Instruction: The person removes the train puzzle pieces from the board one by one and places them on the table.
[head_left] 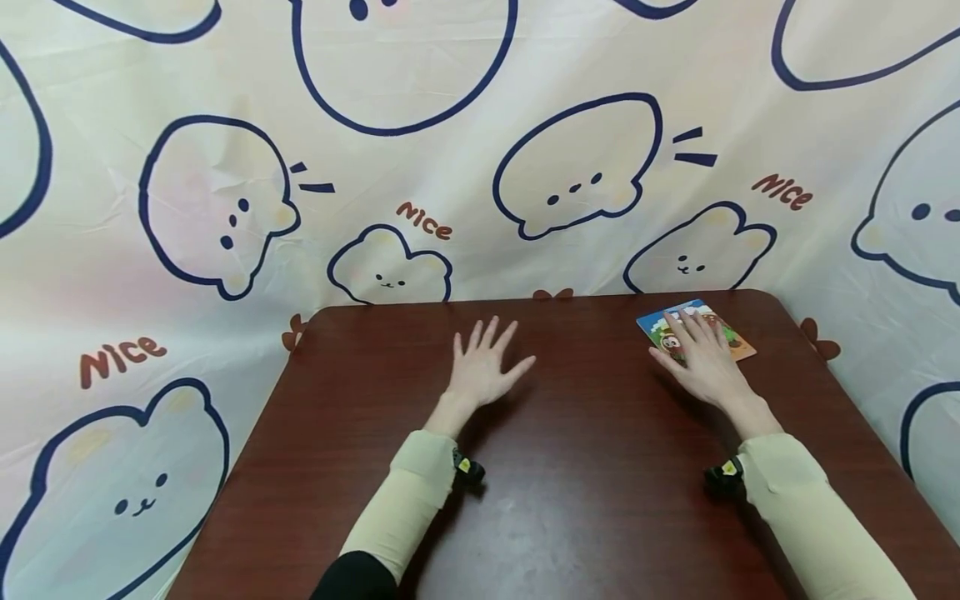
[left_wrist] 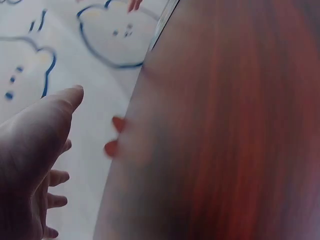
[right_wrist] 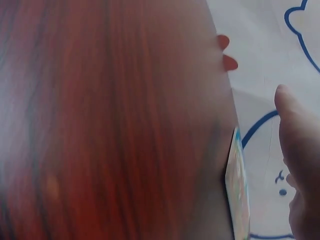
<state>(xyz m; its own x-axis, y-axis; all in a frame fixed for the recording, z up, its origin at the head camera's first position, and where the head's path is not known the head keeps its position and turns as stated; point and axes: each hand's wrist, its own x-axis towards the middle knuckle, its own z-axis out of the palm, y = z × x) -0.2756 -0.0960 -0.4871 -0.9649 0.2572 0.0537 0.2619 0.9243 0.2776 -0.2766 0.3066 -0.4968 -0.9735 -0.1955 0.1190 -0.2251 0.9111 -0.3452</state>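
Note:
A thin, flat picture board (head_left: 654, 325) with a bright cartoon print lies at the far right of the table; whether it is a book or a puzzle I cannot tell. Over it my right hand (head_left: 705, 367) spreads its fingers, covering part of the print. In the right wrist view a gap shows between that hand (right_wrist: 302, 160) and the board (right_wrist: 237, 195). My left hand (head_left: 480, 373) hovers over the table's far middle, fingers straight and spread. The left wrist view shows the same hand (left_wrist: 35, 145) holding nothing.
The dark brown wooden table (head_left: 570, 483) has rounded far corners. A pale curtain (head_left: 465, 175) with blue-outlined cartoon bears hangs behind and along both sides. Each wrist wears a small black camera (head_left: 468, 471) on a strap.

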